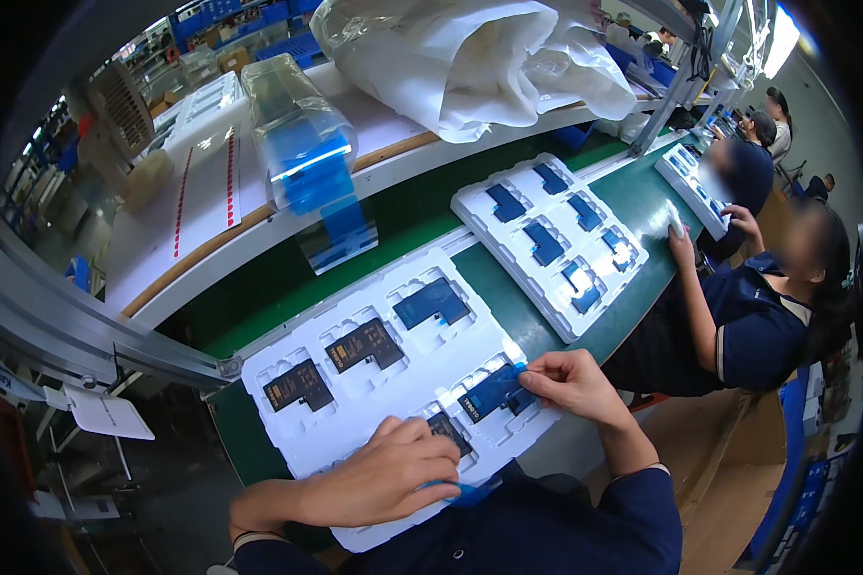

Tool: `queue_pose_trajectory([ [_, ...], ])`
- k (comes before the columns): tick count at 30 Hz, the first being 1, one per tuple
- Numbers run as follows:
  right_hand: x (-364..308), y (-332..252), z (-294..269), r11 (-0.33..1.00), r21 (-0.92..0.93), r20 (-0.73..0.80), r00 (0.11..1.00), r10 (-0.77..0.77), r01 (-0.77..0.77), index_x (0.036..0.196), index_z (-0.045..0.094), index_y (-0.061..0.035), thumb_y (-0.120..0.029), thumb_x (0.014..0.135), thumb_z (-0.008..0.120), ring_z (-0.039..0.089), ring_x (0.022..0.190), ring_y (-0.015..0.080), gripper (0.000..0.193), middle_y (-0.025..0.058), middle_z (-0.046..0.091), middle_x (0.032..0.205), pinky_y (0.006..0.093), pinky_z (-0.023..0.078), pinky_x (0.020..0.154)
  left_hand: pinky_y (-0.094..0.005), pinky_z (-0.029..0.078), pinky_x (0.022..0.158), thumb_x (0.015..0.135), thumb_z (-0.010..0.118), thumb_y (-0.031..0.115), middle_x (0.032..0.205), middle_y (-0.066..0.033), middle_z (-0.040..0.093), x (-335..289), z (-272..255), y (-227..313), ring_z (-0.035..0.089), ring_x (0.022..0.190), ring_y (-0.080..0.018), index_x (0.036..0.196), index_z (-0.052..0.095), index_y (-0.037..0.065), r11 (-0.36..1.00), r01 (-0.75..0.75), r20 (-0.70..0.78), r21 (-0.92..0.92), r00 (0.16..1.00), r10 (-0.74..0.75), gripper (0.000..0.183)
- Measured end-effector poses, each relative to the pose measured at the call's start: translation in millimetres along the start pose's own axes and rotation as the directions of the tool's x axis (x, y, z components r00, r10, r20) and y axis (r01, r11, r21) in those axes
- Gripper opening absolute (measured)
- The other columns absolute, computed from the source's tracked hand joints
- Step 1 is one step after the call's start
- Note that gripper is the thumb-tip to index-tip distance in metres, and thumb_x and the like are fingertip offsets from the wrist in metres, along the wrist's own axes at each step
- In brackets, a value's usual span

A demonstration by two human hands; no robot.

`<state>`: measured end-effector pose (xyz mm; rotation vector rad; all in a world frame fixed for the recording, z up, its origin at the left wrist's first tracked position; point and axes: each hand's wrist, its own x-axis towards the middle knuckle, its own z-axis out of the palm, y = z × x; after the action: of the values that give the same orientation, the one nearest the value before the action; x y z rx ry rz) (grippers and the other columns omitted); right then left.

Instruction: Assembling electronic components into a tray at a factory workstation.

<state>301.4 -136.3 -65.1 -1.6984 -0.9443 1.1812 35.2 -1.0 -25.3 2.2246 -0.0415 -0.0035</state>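
Note:
A white molded tray [422,369] lies in front of me with flat black L-shaped battery packs in its pockets. My right hand [580,385] pinches the blue edge of a clear film at the upper right corner of one battery [489,395]. My left hand [393,471] is closed over the near part of the tray and partly covers another battery [448,433]. A strip of blue film [475,494] sticks out by its thumb; its fingertips are partly hidden. Farther up the tray rest two bare-looking batteries [364,347], [297,385] and a blue-filmed battery [431,304].
A second white tray [556,311] with blue-filmed batteries stands beyond mine on the green bench [494,278]. Above it, a shelf [393,153] carries plastic bags [451,57] and a blue film roll [307,177]. A co-worker [738,316] sits at right, near a cardboard box [719,460].

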Motion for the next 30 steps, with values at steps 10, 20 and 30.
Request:
queue_pose_trajectory([
  [10,5,-2,5,0.996,-0.086,-0.019,1.0,0.015,-0.016,0.091,0.069,0.0043,-0.019,0.088,0.069,0.054,0.053,0.003,0.023,0.0,0.061,0.063,0.021,0.043,0.048,-0.0477,0.029,0.099,0.092,0.06,0.026,0.127,-0.0117,0.052,3,6,-19,0.045,0.116,-0.0285,0.095,0.065,0.003,0.99,0.01,-0.026,0.137,1.0,-0.006,0.023],
  [20,6,1,8,0.992,-0.124,-0.044,0.999,-0.014,0.008,0.09,0.069,0.0048,-0.019,0.087,0.069,0.046,0.051,0.0015,0.024,-0.0013,0.058,0.059,0.0223,0.036,0.046,-0.04,0.033,0.098,0.091,0.062,0.027,0.129,-0.014,0.049,8,5,-18,0.048,0.112,-0.0304,0.092,0.064,0.002,0.989,0.131,-0.036,0.066,0.991,-0.128,0.025],
  [30,5,-7,8,0.986,-0.169,-0.033,0.999,-0.001,-0.005,0.089,0.069,0.0038,-0.019,0.087,0.069,0.045,0.05,0.0013,0.023,-0.0009,0.057,0.058,0.0232,0.035,0.044,-0.039,0.036,0.094,0.091,0.062,0.027,0.134,-0.0139,0.046,15,3,-18,0.05,0.108,-0.0297,0.092,0.063,0.002,0.99,0.106,-0.017,0.09,0.994,-0.105,0.024],
])
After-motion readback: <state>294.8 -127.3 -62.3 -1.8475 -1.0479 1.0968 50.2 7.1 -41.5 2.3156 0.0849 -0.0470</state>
